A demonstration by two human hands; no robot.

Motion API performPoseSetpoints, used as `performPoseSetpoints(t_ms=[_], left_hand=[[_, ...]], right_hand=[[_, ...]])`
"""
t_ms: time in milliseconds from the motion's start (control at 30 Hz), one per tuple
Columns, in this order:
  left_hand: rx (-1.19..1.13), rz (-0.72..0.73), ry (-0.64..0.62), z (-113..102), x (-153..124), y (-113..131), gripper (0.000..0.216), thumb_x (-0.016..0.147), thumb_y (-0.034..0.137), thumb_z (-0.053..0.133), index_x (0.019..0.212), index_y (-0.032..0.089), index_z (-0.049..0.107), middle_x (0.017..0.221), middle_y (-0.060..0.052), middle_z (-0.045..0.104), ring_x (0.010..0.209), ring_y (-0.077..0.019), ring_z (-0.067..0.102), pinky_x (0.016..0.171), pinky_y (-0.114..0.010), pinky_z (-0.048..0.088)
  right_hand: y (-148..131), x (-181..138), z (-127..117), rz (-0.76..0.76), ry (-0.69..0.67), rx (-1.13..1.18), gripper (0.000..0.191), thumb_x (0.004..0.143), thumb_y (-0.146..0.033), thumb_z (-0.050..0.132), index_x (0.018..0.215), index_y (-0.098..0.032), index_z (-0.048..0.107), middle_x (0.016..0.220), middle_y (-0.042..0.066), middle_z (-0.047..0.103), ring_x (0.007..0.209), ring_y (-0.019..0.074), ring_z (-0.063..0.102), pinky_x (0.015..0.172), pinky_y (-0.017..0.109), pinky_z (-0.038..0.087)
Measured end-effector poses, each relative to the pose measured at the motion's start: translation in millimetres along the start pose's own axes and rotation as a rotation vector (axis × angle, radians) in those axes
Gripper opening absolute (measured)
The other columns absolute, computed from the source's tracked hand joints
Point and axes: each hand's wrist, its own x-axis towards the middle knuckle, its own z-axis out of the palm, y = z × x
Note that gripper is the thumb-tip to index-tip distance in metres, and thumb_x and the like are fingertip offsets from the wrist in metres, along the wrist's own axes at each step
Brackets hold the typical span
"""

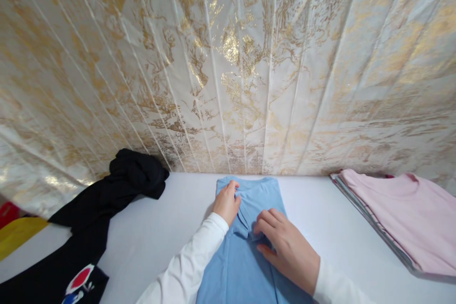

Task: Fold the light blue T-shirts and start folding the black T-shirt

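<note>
A light blue shirt (245, 266) lies on the white table in front of me, its sides folded inward and a sleeve doubled over near the middle. My left hand (227, 204) is closed on the fabric near the far left part of the shirt. Over the folded sleeve is my right hand (287, 247), its fingers bent and its thumb apart from them. The right fingertips touch or nearly touch the sleeve's edge, and no cloth shows between them and the thumb.
Bunched black clothing (131, 180) with a red and blue print spreads along the left side, beside a yellow cloth (19, 235). A stack of folded clothes topped by a pink shirt (409, 218) lies at the right. Behind the white table (142, 242) hangs a gold-patterned curtain (228, 80).
</note>
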Motion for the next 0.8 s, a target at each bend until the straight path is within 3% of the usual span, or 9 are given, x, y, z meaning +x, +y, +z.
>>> performPoseSetpoints(t_ms=[267, 433, 567, 800], left_hand=[[0.003, -0.012, 0.011, 0, -1, -1, 0.022, 0.083, 0.008, 0.055, 0.101, 0.021, 0.055, 0.099, -0.005, 0.067, 0.100, -0.0198, 0.062, 0.086, -0.031, 0.047], [-0.004, 0.009, -0.014, 0, -2, 0, 0.023, 0.083, 0.011, 0.057, 0.104, 0.020, 0.053, 0.105, -0.007, 0.066, 0.103, -0.0204, 0.061, 0.088, -0.032, 0.046], [-0.023, 0.035, -0.038, 1, -3, 0, 0.036, 0.077, 0.007, 0.061, 0.108, 0.020, 0.050, 0.113, -0.007, 0.063, 0.105, -0.0188, 0.060, 0.092, -0.030, 0.044], [-0.056, 0.011, 0.003, 1, -1, -5, 0.034, 0.077, 0.005, 0.058, 0.107, 0.019, 0.051, 0.109, -0.007, 0.063, 0.103, -0.0171, 0.060, 0.088, -0.028, 0.047]], right_hand=[[1, 6, 14, -0.007, 0.042, -0.007, 0.019, 0.079, -0.001, 0.047, 0.078, -0.020, 0.052, 0.081, 0.002, 0.057, 0.077, 0.0176, 0.051, 0.070, 0.030, 0.043], [-2, 4, 16, -0.011, 0.054, -0.020, 0.019, 0.072, -0.005, 0.057, 0.084, -0.020, 0.053, 0.087, 0.003, 0.058, 0.082, 0.0204, 0.051, 0.072, 0.033, 0.043], [0, 7, 19, -0.018, 0.083, -0.066, 0.016, 0.082, -0.005, 0.046, 0.079, -0.020, 0.052, 0.081, 0.004, 0.059, 0.075, 0.0192, 0.053, 0.068, 0.032, 0.043], [10, 7, 19, 0.096, 0.201, 0.293, 0.015, 0.091, -0.022, 0.038, 0.081, -0.022, 0.049, 0.073, 0.000, 0.059, 0.068, 0.0159, 0.058, 0.063, 0.026, 0.044]])
